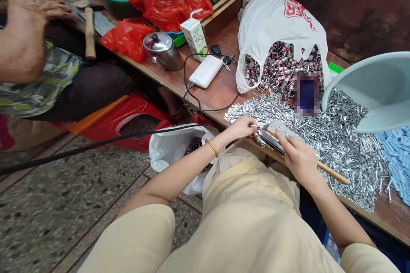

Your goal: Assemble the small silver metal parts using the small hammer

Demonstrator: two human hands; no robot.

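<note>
Currently, the left hand (246, 127) pinches a part (259, 138) at ten o'clock from the right hand (300, 154), which grips a hammer (333, 172), handle running ten to four.

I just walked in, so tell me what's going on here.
At the table edge, a person's left hand pinches a small red-and-silver piece while the right hand grips a wooden-handled hammer, its head close to the left hand. Loose metal parts lie heaped just beyond, and similar red-and-silver pieces sit in a white plastic bag behind them. To the left, a co-worker's hand is near another hammer.
</note>
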